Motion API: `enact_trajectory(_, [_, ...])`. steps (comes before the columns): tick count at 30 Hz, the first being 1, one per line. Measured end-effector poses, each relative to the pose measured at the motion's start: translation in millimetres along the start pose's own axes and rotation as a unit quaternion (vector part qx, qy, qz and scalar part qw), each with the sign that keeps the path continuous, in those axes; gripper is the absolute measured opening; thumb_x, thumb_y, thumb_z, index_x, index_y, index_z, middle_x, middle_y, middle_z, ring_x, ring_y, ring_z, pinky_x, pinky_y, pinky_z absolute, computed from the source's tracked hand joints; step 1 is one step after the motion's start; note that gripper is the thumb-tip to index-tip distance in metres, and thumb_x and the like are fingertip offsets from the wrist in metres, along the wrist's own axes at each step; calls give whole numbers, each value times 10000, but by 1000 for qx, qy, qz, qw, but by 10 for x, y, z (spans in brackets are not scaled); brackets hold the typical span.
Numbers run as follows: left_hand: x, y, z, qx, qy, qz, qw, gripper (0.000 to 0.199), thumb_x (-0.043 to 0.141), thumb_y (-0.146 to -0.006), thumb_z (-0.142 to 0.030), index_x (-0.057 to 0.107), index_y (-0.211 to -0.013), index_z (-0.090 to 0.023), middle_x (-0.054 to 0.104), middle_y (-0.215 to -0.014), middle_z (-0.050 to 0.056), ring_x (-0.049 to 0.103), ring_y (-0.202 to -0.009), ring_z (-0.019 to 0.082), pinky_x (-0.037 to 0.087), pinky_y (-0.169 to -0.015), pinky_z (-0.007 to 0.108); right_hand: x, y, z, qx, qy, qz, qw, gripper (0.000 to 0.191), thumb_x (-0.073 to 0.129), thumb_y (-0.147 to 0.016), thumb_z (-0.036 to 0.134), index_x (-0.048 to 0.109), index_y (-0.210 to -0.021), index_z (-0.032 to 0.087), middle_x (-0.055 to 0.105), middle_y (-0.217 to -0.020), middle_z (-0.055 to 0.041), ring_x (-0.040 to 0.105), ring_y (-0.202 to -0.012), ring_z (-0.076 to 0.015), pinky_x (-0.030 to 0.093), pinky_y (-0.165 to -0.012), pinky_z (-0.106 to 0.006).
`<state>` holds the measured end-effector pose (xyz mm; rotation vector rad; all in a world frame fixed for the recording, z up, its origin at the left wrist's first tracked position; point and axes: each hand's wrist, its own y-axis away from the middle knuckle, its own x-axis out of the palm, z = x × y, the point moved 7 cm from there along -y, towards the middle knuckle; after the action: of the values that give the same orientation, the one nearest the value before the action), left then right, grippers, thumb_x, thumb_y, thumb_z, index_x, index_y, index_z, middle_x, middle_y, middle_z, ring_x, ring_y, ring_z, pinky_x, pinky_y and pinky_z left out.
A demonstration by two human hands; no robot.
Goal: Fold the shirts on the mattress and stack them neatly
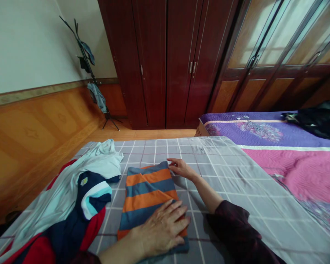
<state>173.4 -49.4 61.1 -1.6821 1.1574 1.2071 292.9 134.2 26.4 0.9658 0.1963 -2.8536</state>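
Note:
A folded cloth with orange and grey-blue stripes (145, 190) lies on the grey checked bedspread (214, 165). My left hand (165, 227) rests flat on its lower right part, fingers spread and pointing right. At the cloth's upper right corner is my right hand (180, 167), its fingers reaching left to the edge, apart from one another and holding nothing that shows. Small creases run across the middle of the stripes.
On the left lies a heap of clothes, with a pale blue garment (63, 198) and a navy and red one (68, 231). A purple and pink bed (266, 146) adjoins at right. Beyond stand a dark red wardrobe (178, 66) and a coat stand (93, 79).

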Motion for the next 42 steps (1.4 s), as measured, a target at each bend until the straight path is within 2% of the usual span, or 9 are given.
enact_trajectory(3, [213,20,90,12,1,12,1000,546,363,-949,-486,309,-1405,-192,345,-1481,69,238,-1384,260,240,-1127,442,83,-101,-72,-16,-15,20,1000,275,561,-738,207,712,-963,164,686,-711,-10,579,-608,-126,416,-565,-214])
enact_trajectory(8, [239,52,91,54,-70,-14,996,470,330,-976,-425,354,-1383,-190,382,-1464,38,267,-1374,218,244,-1124,395,103,-146,-163,-11,-37,-10,999,171,548,-745,239,699,-759,160,661,-653,-14,572,-611,-136,400,-550,-217])
enact_trajectory(14, [286,23,118,88,-169,-71,979,461,316,-972,-453,391,-1356,-210,421,-1439,16,360,-1322,223,354,-1053,388,105,-152,-182,14,-65,-71,995,227,489,-798,289,672,-769,158,671,-692,-30,594,-649,-154,427,-591,-235])
enact_trajectory(21, [288,18,148,83,-149,-89,981,348,335,-991,-310,452,-1312,-245,481,-1391,-23,415,-1286,212,366,-1043,379,117,-201,-307,87,-41,-134,986,235,461,-802,310,650,-768,174,648,-656,-42,590,-623,-177,418,-576,-263])
enact_trajectory(26, [248,36,163,70,-129,-71,987,415,317,-982,-408,413,-1344,-229,434,-1428,-7,336,-1338,217,334,-1073,376,135,-221,-267,95,-31,-109,989,228,486,-793,310,675,-798,183,669,-705,-49,602,-666,-182,410,-594,-263])
enact_trajectory(30, [213,36,158,66,-126,-66,988,465,292,-968,-473,427,-1336,-222,454,-1411,-8,344,-1329,218,335,-1073,375,133,-209,-207,87,-49,-67,993,382,451,-840,439,672,-923,139,647,-665,-40,576,-592,-155,391,-525,-243])
enact_trajectory(33, [232,32,158,66,-129,-67,987,483,294,-960,-493,433,-1332,-217,438,-1424,3,334,-1335,227,333,-1075,391,154,-194,-170,78,-47,-31,995,473,559,-774,499,650,-1047,125,603,-593,-6,538,-534,-142,361,-485,-235])
enact_trajectory(36, [273,37,161,68,-135,-70,986,472,302,-960,-490,442,-1327,-229,409,-1447,6,317,-1346,232,323,-1083,397,167,-175,-144,68,-28,-22,997,478,683,-672,382,650,-1096,163,612,-644,-3,552,-607,-152,379,-545,-243])
enact_trajectory(42, [295,56,172,68,-131,-72,986,479,301,-964,-484,416,-1347,-219,398,-1454,14,296,-1360,233,281,-1108,401,241,-158,-139,61,-16,-48,997,376,563,-745,299,647,-1091,178,555,-582,23,506,-550,-137,362,-521,-244])
